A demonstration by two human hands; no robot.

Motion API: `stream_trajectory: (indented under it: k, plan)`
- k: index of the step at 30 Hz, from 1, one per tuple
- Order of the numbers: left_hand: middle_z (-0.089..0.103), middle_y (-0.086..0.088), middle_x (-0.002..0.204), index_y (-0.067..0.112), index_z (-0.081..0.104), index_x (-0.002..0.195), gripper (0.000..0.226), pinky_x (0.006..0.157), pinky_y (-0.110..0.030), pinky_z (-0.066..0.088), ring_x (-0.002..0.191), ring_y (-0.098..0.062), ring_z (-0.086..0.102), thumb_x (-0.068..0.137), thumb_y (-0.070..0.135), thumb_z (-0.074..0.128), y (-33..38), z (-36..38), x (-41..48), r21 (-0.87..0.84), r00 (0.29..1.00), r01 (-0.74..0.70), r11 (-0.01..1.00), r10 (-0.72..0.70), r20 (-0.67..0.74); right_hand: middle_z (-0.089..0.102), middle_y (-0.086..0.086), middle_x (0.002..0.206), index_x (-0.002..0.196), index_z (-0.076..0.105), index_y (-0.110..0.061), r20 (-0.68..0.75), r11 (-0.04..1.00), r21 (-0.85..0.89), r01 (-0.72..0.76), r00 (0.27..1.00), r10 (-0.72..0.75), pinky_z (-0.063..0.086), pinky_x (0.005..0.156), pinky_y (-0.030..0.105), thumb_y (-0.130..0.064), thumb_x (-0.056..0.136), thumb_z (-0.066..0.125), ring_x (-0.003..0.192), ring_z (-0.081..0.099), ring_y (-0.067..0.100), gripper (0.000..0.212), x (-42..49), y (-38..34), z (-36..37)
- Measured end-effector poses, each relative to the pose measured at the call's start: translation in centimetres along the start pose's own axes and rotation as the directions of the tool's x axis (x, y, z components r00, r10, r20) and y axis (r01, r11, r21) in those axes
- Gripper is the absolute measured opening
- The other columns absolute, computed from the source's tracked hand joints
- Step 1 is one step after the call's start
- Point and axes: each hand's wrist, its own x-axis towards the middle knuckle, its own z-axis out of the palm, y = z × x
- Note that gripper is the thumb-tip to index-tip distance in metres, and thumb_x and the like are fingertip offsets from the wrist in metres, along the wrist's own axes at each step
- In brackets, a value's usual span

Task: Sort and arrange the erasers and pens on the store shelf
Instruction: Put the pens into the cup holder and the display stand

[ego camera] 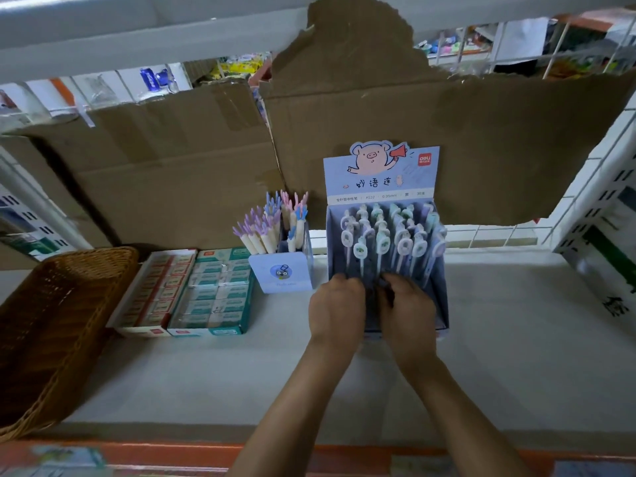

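- Nearest the viewer, two bare forearms reach forward from the bottom edge. The left hand and right hand sit side by side, backs up, at the front of a pen display box. The fingers of both curl down into the box and are hidden there, so I cannot tell whether either hand is gripping a pen.
- Torn brown cardboard sheets form the back wall behind everything.
- A pale grey shelf carries all the goods.
- A brown wicker basket stands at the far left of the shelf, tilted toward the viewer.
- The pen display box, pale blue, stands right of centre. Its upright header card shows a cartoon pig with a megaphone. Inside, pens with oval pastel toppers stand in rows, leaning back.
- Two open trays of erasers lie touching, just right of the basket: a red-trimmed eraser tray and a teal eraser tray, each packed with wrapped erasers in rows.
- A small blue pen cup stands between the teal tray and the display box, holding cream pens with purple, blue and pink tops.
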Motion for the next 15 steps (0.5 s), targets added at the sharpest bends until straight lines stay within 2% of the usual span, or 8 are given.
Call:
stream_trajectory:
  k: [3, 6, 8, 10, 13, 15]
  plan:
    - [0.052, -0.002, 0.047, 0.015, 0.054, 0.045, 0.033, 0.030, -0.020, 0.029, 0.033, -0.023, 0.050, 0.046, 0.017, 0.087, -0.6, -0.3, -0.8, -0.043, 0.998, -0.008, 0.999, 0.006, -0.061, 0.065, 0.008, 0.085, 0.091, 0.064, -0.009, 0.001, 0.993, 0.097, -0.070, 0.998, 0.070, 0.050, 0.065, 0.035, -0.008, 0.085, 0.063, 0.075, 0.062, 0.026, 0.006, -0.8, -0.7, -1.0]
    - [0.052, 0.001, 0.052, 0.016, 0.055, 0.052, 0.020, 0.034, -0.020, 0.029, 0.037, -0.025, 0.050, 0.064, 0.022, 0.070, -1.7, -1.8, -2.0, -0.099, 0.985, 0.056, 0.994, -0.072, -0.158, 0.061, 0.005, 0.078, 0.082, 0.063, -0.009, -0.004, 0.996, 0.049, 0.071, 0.997, -0.071, 0.047, 0.055, 0.030, 0.001, 0.076, 0.070, 0.063, 0.059, 0.021, 0.014, -2.5, -2.9, -2.4]
    - [0.056, 0.001, 0.056, 0.018, 0.059, 0.057, 0.018, 0.035, -0.022, 0.033, 0.044, -0.025, 0.054, 0.074, 0.025, 0.057, -3.2, -3.0, -2.8, -0.122, 0.970, 0.109, 0.987, -0.132, -0.203, 0.062, 0.005, 0.077, 0.083, 0.064, -0.011, 0.088, 0.992, 0.053, 0.113, 0.989, -0.117, 0.049, 0.054, 0.033, -0.002, 0.077, 0.071, 0.063, 0.060, 0.023, 0.013, -3.1, -4.7, -1.9]
    - [0.064, -0.001, 0.069, 0.019, 0.067, 0.070, 0.023, 0.042, -0.026, 0.041, 0.059, -0.024, 0.060, 0.080, 0.028, 0.048, -5.5, -4.2, -3.6, -0.135, 0.951, 0.152, 0.979, -0.182, -0.249, 0.065, 0.004, 0.081, 0.087, 0.066, -0.011, 0.194, 0.987, 0.074, 0.141, 0.969, -0.153, 0.049, 0.058, 0.029, -0.006, 0.079, 0.072, 0.067, 0.063, 0.022, 0.011, -3.5, -6.7, -0.6]
    - [0.067, -0.007, 0.094, 0.015, 0.070, 0.092, 0.015, 0.061, -0.034, 0.051, 0.083, -0.028, 0.063, 0.081, 0.021, 0.061, -10.4, -5.7, -5.6, -0.149, 0.922, 0.227, 0.962, -0.262, -0.284, 0.069, 0.006, 0.087, 0.093, 0.070, -0.011, 0.325, 0.974, 0.145, 0.177, 0.921, -0.216, 0.047, 0.065, 0.025, -0.005, 0.077, 0.074, 0.072, 0.066, 0.022, 0.017, -4.7, -10.6, 1.7]
    - [0.065, -0.009, 0.106, 0.015, 0.069, 0.101, 0.022, 0.072, -0.038, 0.054, 0.095, -0.029, 0.061, 0.080, 0.020, 0.065, -14.2, -6.5, -6.8, -0.101, 0.902, 0.310, 0.945, -0.326, -0.282, 0.070, 0.005, 0.090, 0.095, 0.070, -0.012, 0.400, 0.964, 0.209, 0.162, 0.886, -0.236, 0.049, 0.070, 0.025, -0.005, 0.078, 0.072, 0.077, 0.067, 0.021, 0.019, -5.7, -13.5, 3.5]
